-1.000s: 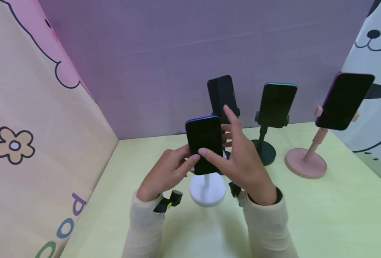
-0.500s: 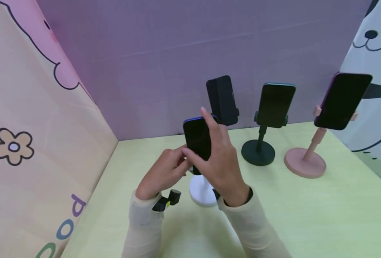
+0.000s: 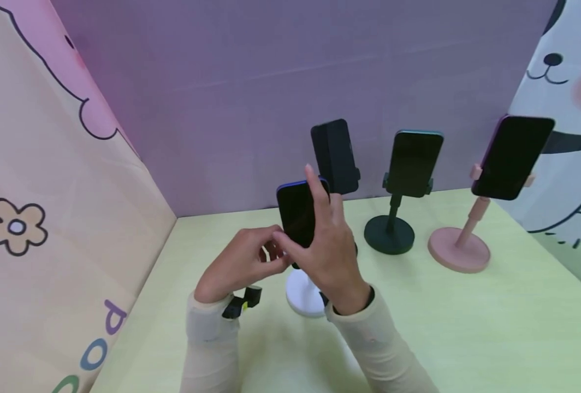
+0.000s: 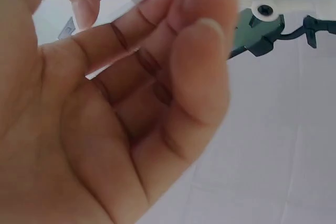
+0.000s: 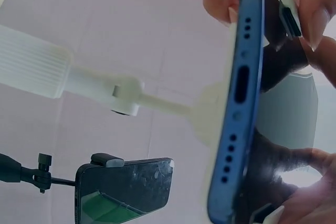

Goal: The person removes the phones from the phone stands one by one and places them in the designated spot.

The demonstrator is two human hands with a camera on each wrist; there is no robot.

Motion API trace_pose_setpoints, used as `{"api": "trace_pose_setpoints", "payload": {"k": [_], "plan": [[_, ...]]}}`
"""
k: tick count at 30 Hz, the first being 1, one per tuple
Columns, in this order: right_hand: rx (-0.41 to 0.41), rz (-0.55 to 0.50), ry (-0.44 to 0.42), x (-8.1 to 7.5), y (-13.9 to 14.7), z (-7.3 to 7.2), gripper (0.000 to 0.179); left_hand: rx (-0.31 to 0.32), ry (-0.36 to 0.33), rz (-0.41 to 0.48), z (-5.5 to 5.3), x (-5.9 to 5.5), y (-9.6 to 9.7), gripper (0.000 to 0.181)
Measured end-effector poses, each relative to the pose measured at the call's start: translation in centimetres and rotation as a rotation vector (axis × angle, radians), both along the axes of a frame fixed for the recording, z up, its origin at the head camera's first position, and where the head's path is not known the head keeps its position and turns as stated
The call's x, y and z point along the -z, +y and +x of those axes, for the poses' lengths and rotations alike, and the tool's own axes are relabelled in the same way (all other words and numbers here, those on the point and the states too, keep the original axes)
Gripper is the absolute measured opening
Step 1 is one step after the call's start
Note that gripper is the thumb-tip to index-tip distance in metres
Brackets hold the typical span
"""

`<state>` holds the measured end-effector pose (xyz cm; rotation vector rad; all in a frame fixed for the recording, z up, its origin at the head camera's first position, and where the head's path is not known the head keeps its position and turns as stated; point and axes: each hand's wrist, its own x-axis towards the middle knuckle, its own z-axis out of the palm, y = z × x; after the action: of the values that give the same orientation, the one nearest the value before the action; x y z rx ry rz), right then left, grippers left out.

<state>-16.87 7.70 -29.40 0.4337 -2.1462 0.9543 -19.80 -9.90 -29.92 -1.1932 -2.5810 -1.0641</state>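
Right hand [image 3: 331, 245] has swung left over the right part of the black-screened, blue-edged phone [image 3: 294, 213]; its thumb now reaches the left hand [image 3: 243, 259] at the lower-left edge. Likely both hands working one side now. Left fingers curled; can't tell if they pinch anything. Right thumb and index spread, rest hidden, grip unclear. Phone's mid-scene, above the white round-based stand [image 3: 301, 297].

Count: 2 hands; 4 phones (others: far all-black phone [image 3: 333, 155], teal-edged phone [image 3: 414, 164], purple-edged phone [image 3: 514, 158] at right); 4 stands (others: black stand [image 3: 357, 174], dark green stand [image 3: 390, 236], pink stand [image 3: 459, 251]).

Head cam looks fwd & down, wrist cams v. close, R sharing phone [image 3: 294, 213] w/ head
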Motion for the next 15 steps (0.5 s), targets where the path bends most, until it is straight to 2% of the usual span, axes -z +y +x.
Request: {"api": "trace_pose_setpoints", "payload": {"k": [6,15], "plan": [[0.003,-0.006,0.013,0.2,-0.2,-0.1,0.102,0.011,0.038,0.019,-0.4,0.5,-0.1,0.012],[-0.018,-0.053,0.076,0.2,-0.2,-0.5,0.094,0.085,0.053,0.078,-1.3,0.8,0.1,0.012]]}}
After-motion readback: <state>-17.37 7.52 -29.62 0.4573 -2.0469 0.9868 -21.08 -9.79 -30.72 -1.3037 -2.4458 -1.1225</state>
